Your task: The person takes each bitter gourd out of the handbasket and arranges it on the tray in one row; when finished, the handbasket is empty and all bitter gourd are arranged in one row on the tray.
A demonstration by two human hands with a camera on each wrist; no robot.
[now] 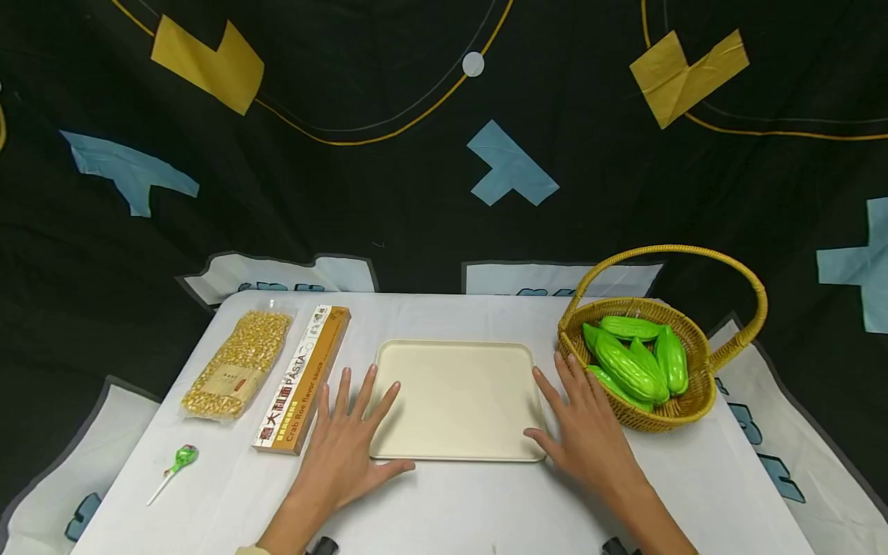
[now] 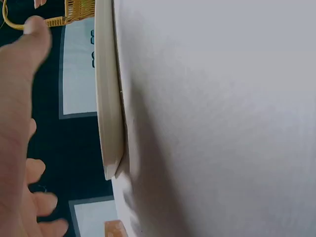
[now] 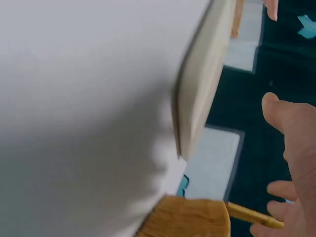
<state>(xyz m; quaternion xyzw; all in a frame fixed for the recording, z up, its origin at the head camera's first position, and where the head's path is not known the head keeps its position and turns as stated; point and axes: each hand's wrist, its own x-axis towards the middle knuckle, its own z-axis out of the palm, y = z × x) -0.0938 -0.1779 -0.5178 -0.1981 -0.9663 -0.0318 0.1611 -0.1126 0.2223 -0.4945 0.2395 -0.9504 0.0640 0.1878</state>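
A cream rectangular tray (image 1: pixel 458 401) lies flat in the middle of the white table. My left hand (image 1: pixel 350 447) is spread with straight fingers over the tray's left edge and holds nothing. Over the tray's right edge, my right hand (image 1: pixel 586 432) is spread too, its fingers straight and its fingertips near the wicker basket (image 1: pixel 694 420). Green ridged gourd-like vegetables (image 1: pixel 624 366) lie inside that basket. In the left wrist view the tray's side (image 2: pixel 106 89) shows apart from the thumb. The right wrist view shows the tray (image 3: pixel 200 84) and part of the basket (image 3: pixel 187 217).
Left of the tray stands a brown and white pasta box (image 1: pixel 303 381), with a clear bag of corn kernels (image 1: pixel 239 362) beyond it. A green-wrapped lollipop (image 1: pixel 182 459) lies at the front left. The basket's tall arched handle (image 1: pixel 666 249) rises at the right.
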